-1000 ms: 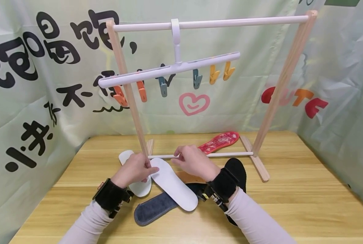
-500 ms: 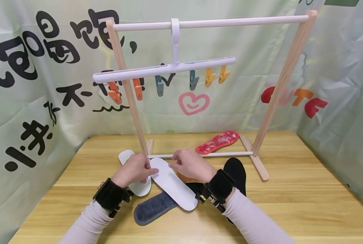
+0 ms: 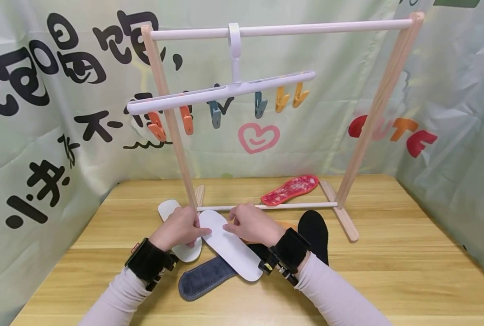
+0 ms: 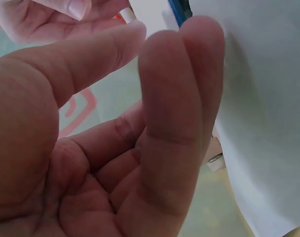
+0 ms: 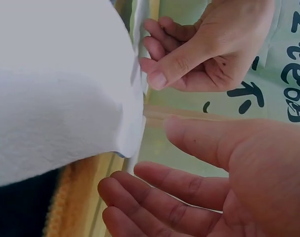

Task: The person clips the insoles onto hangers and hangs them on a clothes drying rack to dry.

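Observation:
A white insole (image 3: 234, 253) lies slantwise across a dark grey insole (image 3: 205, 278). My left hand (image 3: 180, 228) is at its upper left edge, thumb over the edge and fingers bent. In the left wrist view, the left index and middle fingers (image 4: 167, 98) are right beside the white surface, and nothing shows between them and the thumb. My right hand (image 3: 252, 224) is over the insole's upper right side, thumb and fingers spread apart around nothing in the right wrist view (image 5: 184, 182). Another white insole (image 3: 187, 251) lies partly hidden under the left hand.
A wooden rack (image 3: 368, 113) stands behind, with a white hanger (image 3: 221, 93) carrying orange, blue-grey and yellow clips (image 3: 282, 99). A red insole (image 3: 291, 190) lies by the lower bar. A black insole (image 3: 313, 233) is right of the right hand, an orange-tan one (image 3: 288, 225) partly beneath it.
My right hand has moved left and slightly down, toward the white insole's upper end, uncovering more of the red insole. The left hand stays nearly still. The hanger sways a little.

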The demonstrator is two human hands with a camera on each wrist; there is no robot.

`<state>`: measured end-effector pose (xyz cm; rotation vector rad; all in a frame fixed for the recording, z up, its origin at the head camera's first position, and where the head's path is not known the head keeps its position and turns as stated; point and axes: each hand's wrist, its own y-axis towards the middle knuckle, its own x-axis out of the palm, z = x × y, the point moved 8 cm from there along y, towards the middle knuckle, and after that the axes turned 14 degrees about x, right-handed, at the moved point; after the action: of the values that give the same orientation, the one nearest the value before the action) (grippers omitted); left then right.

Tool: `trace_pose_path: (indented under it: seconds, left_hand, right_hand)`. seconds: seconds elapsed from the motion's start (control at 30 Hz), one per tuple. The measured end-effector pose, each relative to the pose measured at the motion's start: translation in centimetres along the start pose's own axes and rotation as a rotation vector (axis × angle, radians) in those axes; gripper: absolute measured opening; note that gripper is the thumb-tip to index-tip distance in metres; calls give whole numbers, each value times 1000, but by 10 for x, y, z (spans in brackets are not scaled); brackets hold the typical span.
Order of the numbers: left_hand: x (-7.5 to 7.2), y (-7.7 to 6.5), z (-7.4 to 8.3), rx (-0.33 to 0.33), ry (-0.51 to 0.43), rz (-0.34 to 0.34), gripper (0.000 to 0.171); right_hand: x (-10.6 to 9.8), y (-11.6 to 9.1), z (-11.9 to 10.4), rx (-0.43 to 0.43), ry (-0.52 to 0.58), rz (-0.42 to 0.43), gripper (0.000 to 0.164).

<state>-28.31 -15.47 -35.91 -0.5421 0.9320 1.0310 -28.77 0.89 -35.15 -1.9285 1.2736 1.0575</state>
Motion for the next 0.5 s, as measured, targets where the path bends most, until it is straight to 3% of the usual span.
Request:
trace_pose_path:
  seconds: [0.2,0.37,0.5]
  left_hand:
    - [0,0,0,4,16,-1,36]
    - [2,1,0,3,23,7,37]
    - [4,3,-1,5,28,20,37]
  right_hand:
    - [9,2,3,5,-18,-35,20]
    - [12,3,4,6,-29,-40,47]
    - [17,4,6,22,-50,-45,58]
